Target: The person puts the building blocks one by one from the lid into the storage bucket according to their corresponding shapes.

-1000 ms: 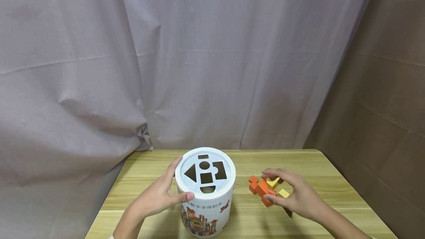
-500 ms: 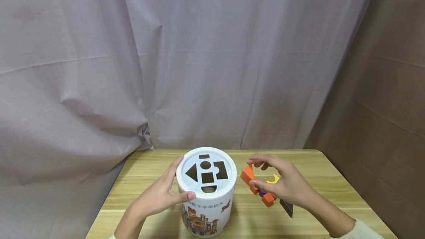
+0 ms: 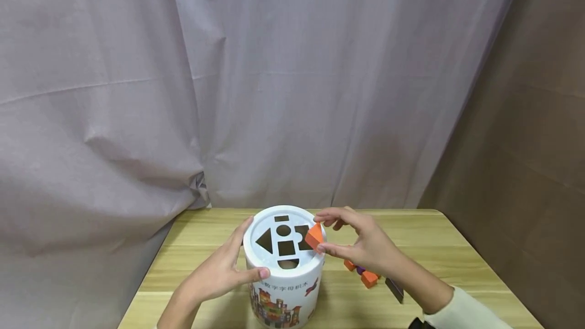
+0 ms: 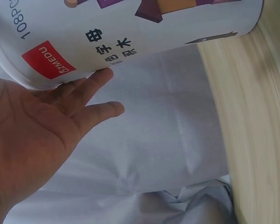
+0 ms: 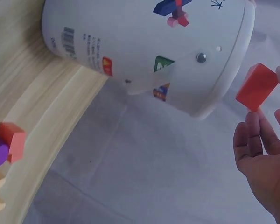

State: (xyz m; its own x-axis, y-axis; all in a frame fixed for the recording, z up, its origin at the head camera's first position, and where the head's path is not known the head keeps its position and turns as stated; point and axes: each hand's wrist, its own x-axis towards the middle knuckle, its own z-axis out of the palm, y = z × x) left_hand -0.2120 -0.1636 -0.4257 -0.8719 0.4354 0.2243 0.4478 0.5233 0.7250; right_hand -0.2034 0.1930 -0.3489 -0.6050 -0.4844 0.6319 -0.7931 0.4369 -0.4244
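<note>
A white cylindrical block bucket (image 3: 299, 288) stands upright on the table, its lid (image 3: 262, 258) cut with shaped holes. My left hand (image 3: 219, 273) holds the bucket's left side near the top, thumb on the front of the rim. In the left wrist view some fingers (image 4: 95, 81) of that hand touch the printed wall. My right hand (image 3: 363, 245) pinches an orange triangular block (image 3: 313, 237) between thumb and fingertips, over the right part of the lid. The right wrist view shows this block (image 5: 257, 86) just beyond the bucket's rim.
On the wooden table (image 3: 205, 235), right of the bucket, lie orange blocks (image 3: 369, 279), a purple block (image 3: 360, 270) and a dark block (image 3: 394, 290). My right forearm partly covers this group. A grey curtain (image 3: 283, 90) hangs behind the table.
My right hand has lifted the orange triangular block from the pile and carried it left to the lid. The left hand stays on the bucket.
</note>
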